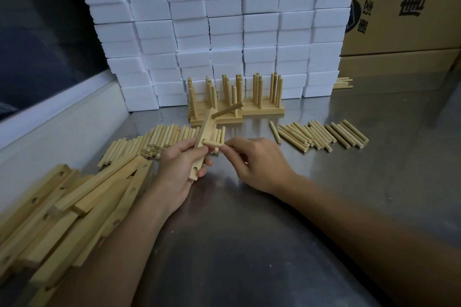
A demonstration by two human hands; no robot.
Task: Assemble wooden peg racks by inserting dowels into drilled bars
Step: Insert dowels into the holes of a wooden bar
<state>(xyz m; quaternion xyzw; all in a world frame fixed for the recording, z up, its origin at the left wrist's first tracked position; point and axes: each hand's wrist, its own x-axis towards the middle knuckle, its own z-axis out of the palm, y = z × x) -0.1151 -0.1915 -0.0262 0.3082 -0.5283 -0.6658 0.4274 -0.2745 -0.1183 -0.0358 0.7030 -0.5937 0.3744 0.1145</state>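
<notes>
1. Nearest the camera, both forearms reach out over the steel table [249,244]; at the near left lies a loose heap of drilled bars [74,207].
2. Left hand [178,172] grips one drilled bar [203,142], held off the table, its long axis running away from the camera and slightly rightward; one dowel [227,110] already juts from its far end, and an open hole shows at the near end.
3. Right hand [257,164] pinches a short dowel [212,144] by its right end; the dowel lies crosswise to the bar, its left tip at the middle hole, so the push goes leftward, square to the bar's face; the right hand is the one that drives it.
4. Loose dowels [162,139] lie behind the bar, more dowels [321,136] to the right; finished racks [237,99] stand against white foam blocks [224,32]; nothing blocks the hole.
</notes>
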